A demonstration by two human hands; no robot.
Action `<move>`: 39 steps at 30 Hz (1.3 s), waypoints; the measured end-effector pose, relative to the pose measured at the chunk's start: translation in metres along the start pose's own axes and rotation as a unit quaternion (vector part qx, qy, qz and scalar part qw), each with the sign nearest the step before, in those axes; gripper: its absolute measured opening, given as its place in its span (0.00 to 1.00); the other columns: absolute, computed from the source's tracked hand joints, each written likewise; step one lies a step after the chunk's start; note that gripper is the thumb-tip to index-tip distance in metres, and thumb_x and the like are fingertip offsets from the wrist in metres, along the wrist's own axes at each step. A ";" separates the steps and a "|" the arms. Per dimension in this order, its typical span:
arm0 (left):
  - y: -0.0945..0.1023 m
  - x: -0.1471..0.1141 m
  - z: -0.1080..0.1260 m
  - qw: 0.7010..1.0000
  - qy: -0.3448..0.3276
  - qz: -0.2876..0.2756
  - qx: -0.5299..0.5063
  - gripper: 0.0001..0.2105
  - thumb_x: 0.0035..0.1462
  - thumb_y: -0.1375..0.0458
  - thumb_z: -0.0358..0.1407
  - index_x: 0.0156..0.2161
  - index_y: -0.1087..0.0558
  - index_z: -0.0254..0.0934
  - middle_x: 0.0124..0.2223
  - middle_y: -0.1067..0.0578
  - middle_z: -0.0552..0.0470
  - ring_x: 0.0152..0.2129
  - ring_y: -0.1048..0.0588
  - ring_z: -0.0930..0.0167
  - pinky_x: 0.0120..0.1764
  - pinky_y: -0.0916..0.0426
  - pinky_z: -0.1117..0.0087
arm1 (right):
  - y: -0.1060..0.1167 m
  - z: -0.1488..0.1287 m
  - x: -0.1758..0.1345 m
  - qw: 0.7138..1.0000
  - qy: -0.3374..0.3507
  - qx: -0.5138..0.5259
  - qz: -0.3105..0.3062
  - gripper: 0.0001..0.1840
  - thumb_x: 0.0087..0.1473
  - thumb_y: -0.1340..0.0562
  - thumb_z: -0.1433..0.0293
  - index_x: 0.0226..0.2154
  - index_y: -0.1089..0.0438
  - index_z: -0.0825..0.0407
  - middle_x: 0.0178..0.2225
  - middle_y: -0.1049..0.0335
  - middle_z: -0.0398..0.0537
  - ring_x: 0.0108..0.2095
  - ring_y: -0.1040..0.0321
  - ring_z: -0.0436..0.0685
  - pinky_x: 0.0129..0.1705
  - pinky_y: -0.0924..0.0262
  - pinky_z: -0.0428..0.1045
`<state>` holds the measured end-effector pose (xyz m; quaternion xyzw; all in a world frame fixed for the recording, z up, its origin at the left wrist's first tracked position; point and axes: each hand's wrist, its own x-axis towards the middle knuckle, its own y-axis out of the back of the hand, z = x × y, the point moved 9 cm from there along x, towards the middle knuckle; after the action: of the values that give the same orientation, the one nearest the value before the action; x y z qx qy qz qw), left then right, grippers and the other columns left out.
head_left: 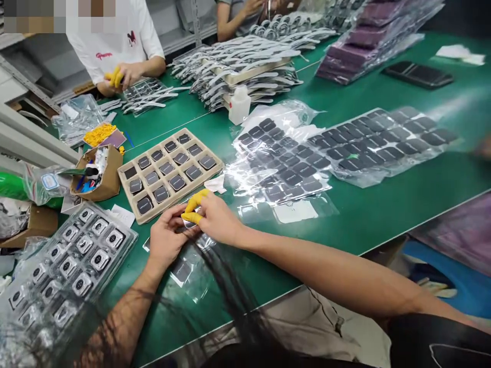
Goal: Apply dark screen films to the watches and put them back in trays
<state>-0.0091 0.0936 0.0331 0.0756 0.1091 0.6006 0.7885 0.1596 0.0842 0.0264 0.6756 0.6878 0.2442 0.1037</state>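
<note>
My right hand [219,219], with yellow finger cots on its thumb and forefinger, pinches a small silver-edged watch case [189,224]. Wrapped around the same piece from the other side is my left hand [165,239]; the fingers hide most of it. Under and in front of my hands lies clear film with a dark square sticker [183,271]. Just beyond them, a beige tray [130,198] holds several dark square pieces in compartments. To the left, a clear plastic tray [129,236] carries several silver watch cases with round sensor backs.
Sheets of dark square stickers [276,153] in glossy film lie right of the beige tray. A white bottle [240,106] stands behind, near stacked grey straps [249,64]. A cardboard box [110,176] and yellow finger cots [100,134] sit left. Across the table works another person [118,46].
</note>
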 end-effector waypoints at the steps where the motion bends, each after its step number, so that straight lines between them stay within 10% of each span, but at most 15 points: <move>1: 0.001 0.000 -0.001 1.000 0.003 0.004 0.000 0.29 0.43 0.08 0.46 0.48 0.14 0.50 0.42 0.10 0.57 0.39 0.08 0.60 0.52 0.07 0.51 | 0.005 0.000 0.002 1.000 -0.013 0.012 0.002 0.10 0.70 0.21 0.72 0.41 0.11 0.36 0.50 0.11 0.47 0.47 0.11 0.66 0.53 0.12 0.63; 7: 0.012 0.001 -0.002 0.998 0.013 0.056 -0.029 0.29 0.45 0.10 0.42 0.52 0.12 0.53 0.46 0.09 0.59 0.43 0.07 0.62 0.55 0.05 0.51 | 0.054 0.000 0.015 0.977 -0.025 0.203 -0.059 0.06 0.73 0.18 0.59 0.44 0.11 0.40 0.49 0.09 0.48 0.52 0.13 0.67 0.58 0.15 0.62; 10: 0.011 0.001 -0.005 0.996 0.037 0.056 -0.058 0.31 0.42 0.09 0.41 0.53 0.12 0.52 0.45 0.09 0.59 0.42 0.07 0.62 0.55 0.05 0.52 | 0.053 0.011 0.016 0.984 -0.022 0.063 -0.164 0.08 0.64 0.14 0.66 0.41 0.10 0.44 0.44 0.11 0.48 0.44 0.15 0.65 0.49 0.20 0.59; 18: 0.000 -0.002 -0.011 0.993 0.056 0.037 -0.092 0.37 0.40 0.08 0.39 0.57 0.13 0.41 0.45 0.08 0.53 0.39 0.08 0.65 0.49 0.07 0.61 | 0.093 0.050 0.027 0.966 -0.058 -0.251 0.017 0.06 0.73 0.20 0.69 0.48 0.04 0.42 0.56 0.09 0.57 0.48 0.15 0.70 0.49 0.25 0.60; 23: -0.006 -0.003 -0.014 0.989 0.059 0.009 -0.133 0.36 0.41 0.10 0.34 0.58 0.13 0.37 0.46 0.07 0.50 0.40 0.07 0.65 0.51 0.08 0.63 | 0.078 0.023 0.017 0.993 0.025 -0.117 0.022 0.05 0.70 0.18 0.62 0.47 0.05 0.37 0.41 0.11 0.50 0.40 0.18 0.68 0.49 0.22 0.63; 27: -0.011 -0.003 -0.017 0.988 0.060 -0.015 -0.139 0.31 0.42 0.13 0.30 0.54 0.12 0.36 0.47 0.06 0.48 0.40 0.06 0.64 0.51 0.08 0.62 | 0.033 -0.009 0.002 0.993 0.107 -0.044 -0.027 0.04 0.71 0.19 0.57 0.46 0.05 0.34 0.47 0.10 0.51 0.46 0.13 0.69 0.53 0.17 0.63; 34: -0.015 -0.002 -0.019 0.984 0.070 -0.026 -0.164 0.30 0.40 0.13 0.27 0.52 0.10 0.35 0.46 0.06 0.49 0.38 0.07 0.66 0.49 0.10 0.64 | 0.020 0.002 -0.002 0.985 0.158 -0.064 -0.031 0.03 0.73 0.18 0.62 0.46 0.05 0.34 0.45 0.14 0.49 0.45 0.16 0.66 0.53 0.16 0.61; 39: -0.014 0.005 -0.025 0.971 0.090 -0.010 -0.221 0.37 0.37 0.06 0.30 0.54 0.11 0.33 0.46 0.07 0.47 0.38 0.10 0.66 0.49 0.11 0.60 | 0.051 -0.001 -0.009 0.948 0.189 -0.220 0.130 0.09 0.80 0.25 0.62 0.51 0.06 0.45 0.48 0.15 0.57 0.52 0.20 0.71 0.61 0.24 0.67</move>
<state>-0.0014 0.0941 0.0049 -0.1562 0.0453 0.6064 0.7784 0.2044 0.0736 0.0501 0.6609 0.5302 0.5242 0.0851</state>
